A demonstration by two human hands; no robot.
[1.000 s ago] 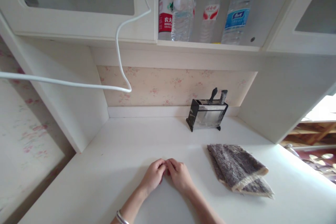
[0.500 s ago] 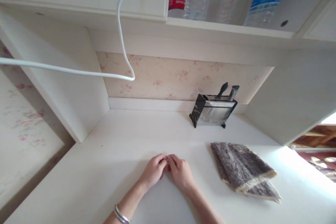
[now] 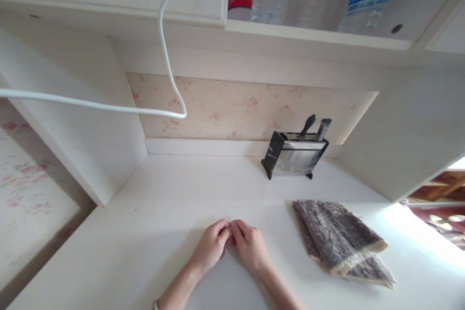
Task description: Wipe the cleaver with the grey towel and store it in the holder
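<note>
Meeting at the fingertips, the left hand (image 3: 209, 247) and right hand (image 3: 251, 248) rest on the near part of the bench (image 3: 174, 184). Both are curled inward; how far each grip closes, and whether it holds anything, cannot be told. The folded cloth (image 3: 339, 237) lies right, apart from the hands; the knife holder (image 3: 300, 159) stands beyond, far right.
</note>
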